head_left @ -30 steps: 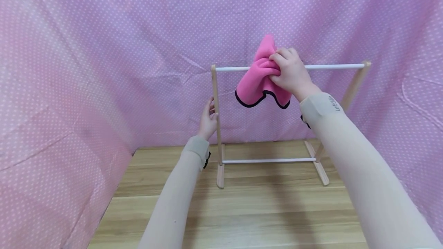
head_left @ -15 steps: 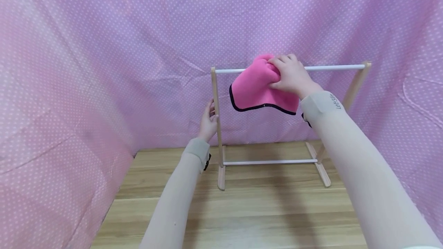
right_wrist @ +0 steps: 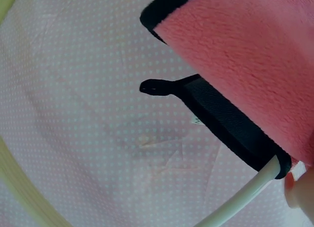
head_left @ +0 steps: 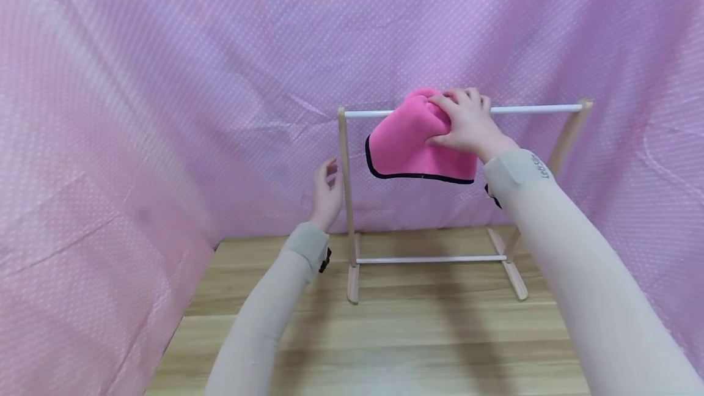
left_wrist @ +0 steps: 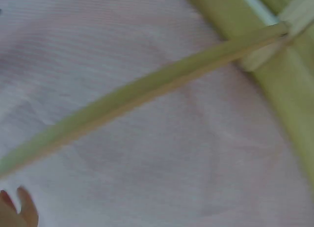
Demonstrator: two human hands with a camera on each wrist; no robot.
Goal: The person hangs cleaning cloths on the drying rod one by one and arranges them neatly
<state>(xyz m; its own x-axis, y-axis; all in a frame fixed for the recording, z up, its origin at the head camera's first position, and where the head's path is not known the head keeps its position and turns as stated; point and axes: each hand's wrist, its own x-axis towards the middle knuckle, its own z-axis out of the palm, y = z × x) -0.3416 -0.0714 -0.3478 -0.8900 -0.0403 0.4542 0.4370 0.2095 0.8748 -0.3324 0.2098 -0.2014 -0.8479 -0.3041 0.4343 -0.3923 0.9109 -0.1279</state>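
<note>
A pink towel [head_left: 407, 139] with black edging hangs folded over the white top rail [head_left: 536, 109] of a wooden rack. My right hand [head_left: 467, 124] grips its right side at the rail, thumb in front and fingers over the top. The right wrist view shows the fleecy towel [right_wrist: 245, 65] with a black hanging loop [right_wrist: 156, 87] and a dark inner side. Beside the rack's left post [head_left: 348, 194] is my left hand [head_left: 327, 194], fingers loosely bent around nothing. Only its fingertips [left_wrist: 28, 207] appear in the left wrist view, below the post [left_wrist: 147, 87].
The rack stands on a wood-grain table [head_left: 440, 335], joined low down by a white crossbar [head_left: 429, 259]. Its right post [head_left: 566, 139] leans outward in view, partly behind my right forearm. Pink dotted fabric [head_left: 247, 47] encloses the back and sides.
The towel's front flap has come down and spread flat over the rail, with my right hand lowered slightly. My left hand has come off the left post and shifted a little left.
</note>
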